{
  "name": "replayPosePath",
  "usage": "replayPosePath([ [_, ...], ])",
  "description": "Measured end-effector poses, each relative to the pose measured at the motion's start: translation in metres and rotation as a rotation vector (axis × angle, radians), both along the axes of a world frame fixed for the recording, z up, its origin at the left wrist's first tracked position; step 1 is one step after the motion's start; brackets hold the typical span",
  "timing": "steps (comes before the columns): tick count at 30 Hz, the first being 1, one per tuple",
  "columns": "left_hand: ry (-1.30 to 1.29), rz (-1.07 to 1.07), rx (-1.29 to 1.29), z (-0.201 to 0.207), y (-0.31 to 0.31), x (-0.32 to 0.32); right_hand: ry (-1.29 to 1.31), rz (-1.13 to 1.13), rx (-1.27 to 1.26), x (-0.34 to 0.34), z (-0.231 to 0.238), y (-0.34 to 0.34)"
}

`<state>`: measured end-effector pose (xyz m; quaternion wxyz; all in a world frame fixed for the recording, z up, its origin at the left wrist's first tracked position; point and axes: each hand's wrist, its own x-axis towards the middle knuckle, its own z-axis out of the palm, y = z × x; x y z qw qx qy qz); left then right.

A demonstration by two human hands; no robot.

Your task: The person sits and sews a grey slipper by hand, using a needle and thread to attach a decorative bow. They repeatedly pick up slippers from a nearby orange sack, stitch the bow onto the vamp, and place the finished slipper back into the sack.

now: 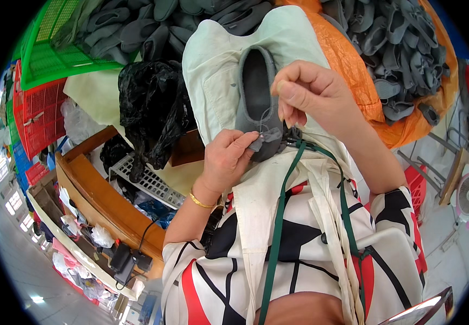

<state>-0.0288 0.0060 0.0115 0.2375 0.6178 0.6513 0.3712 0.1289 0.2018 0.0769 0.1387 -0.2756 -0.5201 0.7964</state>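
A dark grey slip-on shoe (258, 84) lies on the pale cloth (210, 81) over my lap, its opening facing up and its toe toward me. At the toe sits a small sheer grey bow (270, 135), with a light thread loop just above it. My left hand (228, 157) pinches the bow against the toe between thumb and fingers; a gold bracelet circles that wrist. Raised over the shoe's right side, my right hand (313, 92) has its thumb pressed to its curled fingers. Whatever that pinch holds, if anything, is too small to make out.
Many grey shoes (131, 32) are heaped beyond my lap, beside a green crate (55, 54). More fill an orange sack (348, 70) at right. A black plastic bag (153, 103), a red crate (39, 108) and a wooden desk (104, 189) stand left; a fan (468, 195) is far right.
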Motion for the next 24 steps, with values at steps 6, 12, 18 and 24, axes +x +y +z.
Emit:
replayPosePath([
  [6,-0.043,-0.090,-0.034,0.001,0.010,-0.010,0.250,-0.075,-0.203,-0.012,0.018,0.012],
  [12,-0.170,-0.078,-0.143,0.001,0.015,-0.012,0.419,-0.276,-0.440,-0.034,0.030,0.023],
  [18,-0.216,-0.089,-0.226,-0.003,0.018,-0.015,0.547,-0.330,-0.562,-0.035,0.022,0.046],
  [24,-0.255,-0.018,-0.244,-0.008,0.013,-0.012,0.672,-0.351,-0.446,-0.024,0.018,0.066],
])
